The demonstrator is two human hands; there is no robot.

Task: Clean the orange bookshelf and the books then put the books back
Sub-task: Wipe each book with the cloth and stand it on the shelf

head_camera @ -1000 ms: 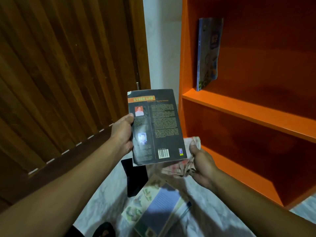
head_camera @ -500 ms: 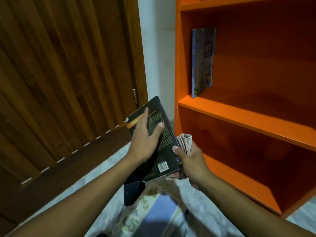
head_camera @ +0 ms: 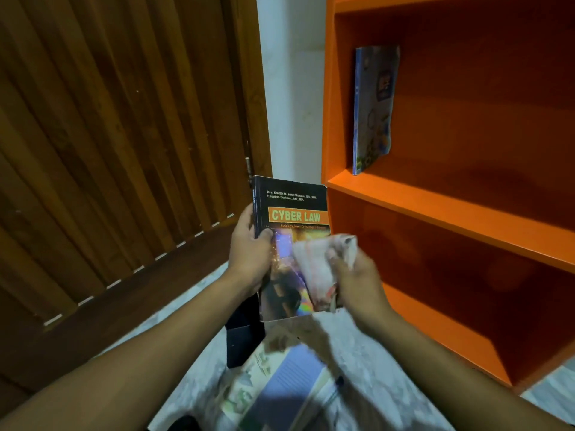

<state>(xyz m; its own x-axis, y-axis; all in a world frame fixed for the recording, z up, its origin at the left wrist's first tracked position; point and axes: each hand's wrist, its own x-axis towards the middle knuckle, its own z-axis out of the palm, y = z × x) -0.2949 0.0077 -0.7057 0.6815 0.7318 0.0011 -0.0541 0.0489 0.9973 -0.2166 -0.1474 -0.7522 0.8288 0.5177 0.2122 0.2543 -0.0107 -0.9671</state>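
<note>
Wooden door (head_camera: 109, 150) is filling the left side. Left hand (head_camera: 249, 256) is gripping the Cyber Law book (head_camera: 291, 244) by its spine edge, thumb over the front cover, holding it upright, front cover facing the camera, just in front of the orange bookshelf (head_camera: 435, 197). Right hand (head_camera: 357, 284) is clenching a bunched cloth (head_camera: 320, 269) and pressing it against the lower right of the cover, so wiping looks in progress.

Handling guess: paperback, light, cover is glossy so probably a bit slippery, will flex if pinched at a corner. Best hold is along the spine, as now; wipe toward the free edge with support behind.

On the floor (head_camera: 373, 384) below the hands: a dark flat item (head_camera: 242, 343), can't tell what it is, and more books (head_camera: 280, 384) waiting. One blue book (head_camera: 371, 107) is already standing upright at the left end of the upper shelf. Lower compartment is showing nothing.
</note>
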